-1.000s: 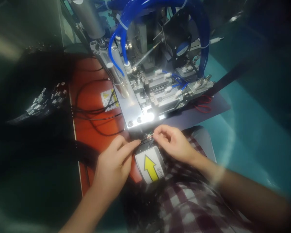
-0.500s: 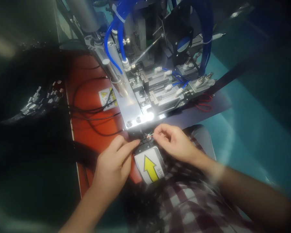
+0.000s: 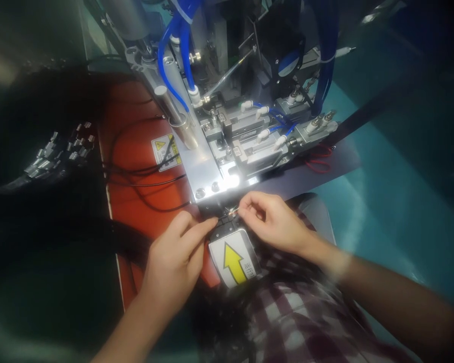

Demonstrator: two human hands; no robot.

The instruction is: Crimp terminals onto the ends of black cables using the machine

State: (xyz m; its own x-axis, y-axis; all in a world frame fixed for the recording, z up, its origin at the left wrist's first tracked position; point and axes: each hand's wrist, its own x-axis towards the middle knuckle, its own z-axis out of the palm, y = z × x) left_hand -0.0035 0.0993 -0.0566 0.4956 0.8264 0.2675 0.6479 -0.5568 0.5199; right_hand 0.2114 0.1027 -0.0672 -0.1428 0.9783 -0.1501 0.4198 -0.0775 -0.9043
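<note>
Beyond the yellow-arrowed white plate (image 3: 232,259), left hand (image 3: 174,252) and right hand (image 3: 272,222) pinch a thin pale strand (image 3: 233,212), unreleased (what's finished, unclear).

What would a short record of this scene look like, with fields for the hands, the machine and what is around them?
Left hand: left hand at the black guide; grip unclear
Right hand: right hand pinching a thin strand
Machine: metal machine with blue tubes, just beyond the hands
Marker: yellow arrow on a white label, pointing toward the machine
Surface: orange surface, bearing black cables and a warning label
Far left: small shiny pieces, scattered; kind unclear
</note>
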